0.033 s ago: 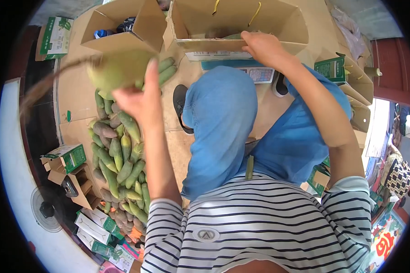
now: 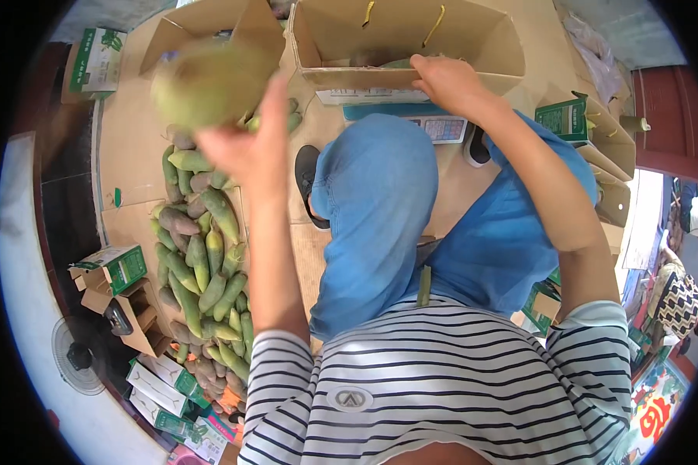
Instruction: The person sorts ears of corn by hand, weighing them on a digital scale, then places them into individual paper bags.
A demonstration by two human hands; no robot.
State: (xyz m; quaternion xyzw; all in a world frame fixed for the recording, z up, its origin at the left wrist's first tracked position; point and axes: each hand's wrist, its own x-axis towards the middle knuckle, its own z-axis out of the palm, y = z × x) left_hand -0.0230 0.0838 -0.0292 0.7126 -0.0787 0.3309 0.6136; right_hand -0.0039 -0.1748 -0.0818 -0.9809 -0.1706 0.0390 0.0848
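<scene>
My left hand (image 2: 244, 155), smeared by motion, is closed round a large pale green radish (image 2: 205, 85), which is also blurred. The radish is above the left pile, in front of an open carton. Its thumb points up beside the radish. My right hand (image 2: 451, 84) grips the near rim of a long open cardboard box (image 2: 349, 79) in front of my knees. Inside that box lie a dark reddish radish (image 2: 371, 57) and part of a green one. The pile of green and purplish radishes (image 2: 202, 256) spreads along the left of my leg.
A second open carton (image 2: 256, 39) stands at the far left of the long box. A calculator (image 2: 444, 128) lies by my knee. Green-printed cartons (image 2: 562, 120) stand at the right, and a fan (image 2: 77, 355) at the left. Another person (image 2: 675, 298) is outside at right.
My left hand and the radish have moved slightly farther from me. The radish's long root, seen trailing to the left before, no longer shows. My right hand has stayed on the box rim.
</scene>
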